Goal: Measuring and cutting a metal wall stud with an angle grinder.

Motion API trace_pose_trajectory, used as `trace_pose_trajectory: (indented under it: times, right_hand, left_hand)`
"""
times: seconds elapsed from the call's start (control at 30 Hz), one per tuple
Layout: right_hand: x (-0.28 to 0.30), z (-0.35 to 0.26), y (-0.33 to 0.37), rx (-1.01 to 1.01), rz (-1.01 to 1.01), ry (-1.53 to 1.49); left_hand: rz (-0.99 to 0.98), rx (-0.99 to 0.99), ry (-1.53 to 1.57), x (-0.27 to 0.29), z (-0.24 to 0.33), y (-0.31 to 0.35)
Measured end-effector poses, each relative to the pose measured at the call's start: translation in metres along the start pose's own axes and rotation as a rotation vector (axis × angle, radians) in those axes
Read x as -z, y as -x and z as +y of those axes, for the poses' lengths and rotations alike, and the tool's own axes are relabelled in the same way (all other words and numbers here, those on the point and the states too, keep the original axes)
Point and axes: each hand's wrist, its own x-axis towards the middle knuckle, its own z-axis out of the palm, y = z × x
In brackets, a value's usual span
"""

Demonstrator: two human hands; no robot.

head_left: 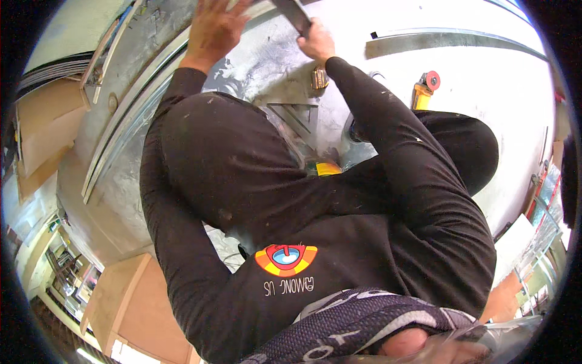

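Note:
My left hand (215,33) reaches to the top edge, back upward, its visible fingers stretched out and a little apart. The fingertips are cut off, and a pale metal strip (260,9) lies just beside them. With my right hand (317,43) I grip the lower end of a dark flat bar (292,15), which slants up and left out of view. Below that hand sits a yellow-and-black tool part (319,79), perhaps a battery. A triangular metal frame (296,115) rests on the pale, stained surface in front of my legs.
Right of my forearm stands a yellow angle grinder (423,91) with a red disc. A long metal profile (454,41) lies at the upper right. Long metal strips (136,106) run along the left. A brown box (130,303) is at the lower left, and a yellow object (328,168) between my legs.

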Motion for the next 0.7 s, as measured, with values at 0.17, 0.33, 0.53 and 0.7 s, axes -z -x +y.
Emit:
trace_pose_trajectory:
  times: [0.17,0.33,0.53,0.7]
  right_hand:
    - [0.028,0.039,0.003,-0.134,-0.162,0.145]
    - [0.006,0.147,0.032,-0.124,-0.393,0.323]
    - [0.012,0.158,0.059,-0.307,-0.405,0.374]
    - [0.032,0.135,0.050,-0.338,-0.104,0.314]
  left_hand:
    - [0.077,0.553,0.835,0.062,-0.030,0.052]
    - [0.032,0.446,0.812,0.188,0.009,0.028]
    - [-0.260,0.188,0.589,0.276,0.099,-0.020]
    - [-0.444,0.079,0.608,0.228,0.112,-0.037]
